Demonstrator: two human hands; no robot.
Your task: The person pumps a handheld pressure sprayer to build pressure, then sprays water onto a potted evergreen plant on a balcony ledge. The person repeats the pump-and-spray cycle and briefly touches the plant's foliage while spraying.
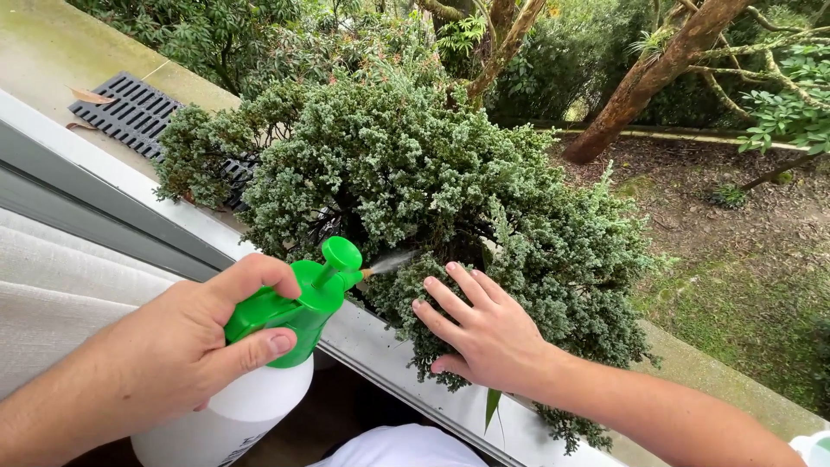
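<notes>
At an open window, seen from above the person's own two bare hands:

Setting: a window ledge (104, 186) of pale metal runs diagonally from upper left to lower right; beyond it lies an outdoor garden.

Left hand: the left hand (186, 346) is closed in a grip around the green handle of a spray bottle (259, 380), fingers curled over the top and thumb along the side.

Spray bottle: white body, bright green pump head with a round knob; it is held upright just inside the ledge, at lower left. A fine mist leaves its nozzle toward the shrub.

Right hand: the right hand (484, 333) is open, fingers spread, resting flat against the foliage; it grips nothing.

Shrub: a dense, grey-green conifer shrub (432, 173) with tiny scale-like leaves fills the middle, spilling over the ledge.

Surface outside: a flat concrete slab (52, 52), faintly mossy, holds a dark slatted drain grate (130, 111) and a few dry fallen leaves.

Indoors: a pale curtain (52, 285) hangs at far left, below the ledge.

Garden: tree trunks (648, 78) lean across the top right; bare soil and patchy grass lie beneath them, with leafy bushes behind.
</notes>
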